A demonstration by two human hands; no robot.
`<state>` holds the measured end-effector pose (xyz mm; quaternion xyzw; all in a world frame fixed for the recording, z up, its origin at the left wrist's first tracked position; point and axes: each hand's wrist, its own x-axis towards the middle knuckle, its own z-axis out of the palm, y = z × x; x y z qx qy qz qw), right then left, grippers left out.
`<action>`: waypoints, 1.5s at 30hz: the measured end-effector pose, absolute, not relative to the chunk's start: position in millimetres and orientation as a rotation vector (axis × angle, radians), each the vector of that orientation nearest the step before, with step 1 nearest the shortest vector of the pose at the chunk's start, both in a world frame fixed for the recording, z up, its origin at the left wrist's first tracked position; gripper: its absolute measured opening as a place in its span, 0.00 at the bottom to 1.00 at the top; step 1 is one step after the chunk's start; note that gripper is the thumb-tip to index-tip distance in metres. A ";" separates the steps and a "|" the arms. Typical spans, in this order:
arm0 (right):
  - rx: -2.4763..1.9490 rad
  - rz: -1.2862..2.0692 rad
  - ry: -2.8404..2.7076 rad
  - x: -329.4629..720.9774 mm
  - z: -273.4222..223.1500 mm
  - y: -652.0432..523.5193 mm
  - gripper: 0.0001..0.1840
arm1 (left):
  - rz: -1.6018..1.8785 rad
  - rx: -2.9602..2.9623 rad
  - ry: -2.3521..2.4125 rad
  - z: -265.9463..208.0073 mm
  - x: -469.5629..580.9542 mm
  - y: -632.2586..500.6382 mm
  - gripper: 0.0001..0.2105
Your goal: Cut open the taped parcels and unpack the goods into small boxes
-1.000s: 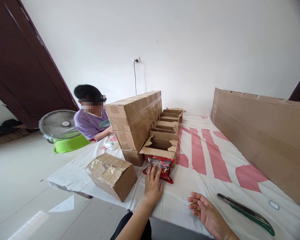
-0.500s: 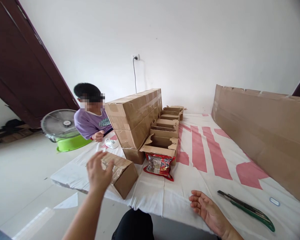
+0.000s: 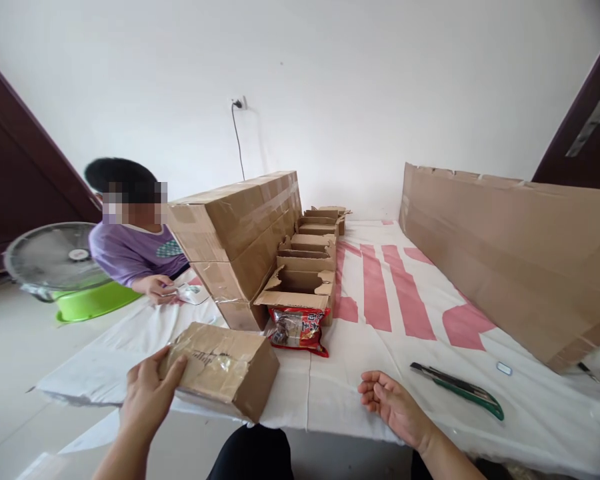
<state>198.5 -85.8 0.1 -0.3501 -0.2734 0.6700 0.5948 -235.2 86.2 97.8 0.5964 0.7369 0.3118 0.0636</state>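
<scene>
My left hand (image 3: 153, 390) grips the left end of a small closed cardboard box (image 3: 215, 360), thumb on top and other fingers partly hidden behind it. The box has clear tape and dark print on its top, and it sits at the table's front edge. My right hand (image 3: 393, 405) rests by the front edge, palm turned up, fingers loosely bent and holding nothing. To its right lies a green box cutter (image 3: 457, 390), blade section toward the upper left. Between my hands and farther back, a red snack packet (image 3: 300, 330) leans against an open carton (image 3: 300, 281).
Taped boxes form a stacked wall (image 3: 240, 233) left of a row of open cartons. A tall cardboard panel (image 3: 490, 247) stands on the right. Across the table sits a person in a purple top (image 3: 130, 250), one hand at a small white item (image 3: 193, 293). Behind is a fan (image 3: 55, 257).
My left hand has come down from above the cardboard box and taken hold of its left end. The box has shifted rightward and turned. The other person's hand has reached the white item. My view has swung right.
</scene>
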 end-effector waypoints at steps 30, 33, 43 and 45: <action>-2.233 -0.016 -1.340 331.9 6.5 -129.4 0.22 | 1.258 1.986 1.344 53.1 -78.2 -20.9 0.14; -2.457 0.012 -1.383 352.2 -7.5 -138.6 0.21 | 1.230 1.970 1.243 50.8 -68.9 -25.9 0.15; -2.046 -0.244 -1.454 329.2 34.4 -123.3 0.18 | 1.671 1.732 0.825 17.7 -44.2 -9.8 0.13; -1.890 -0.357 -1.559 306.4 69.6 -114.0 0.15 | 1.686 1.749 0.817 15.0 -43.5 -8.6 0.12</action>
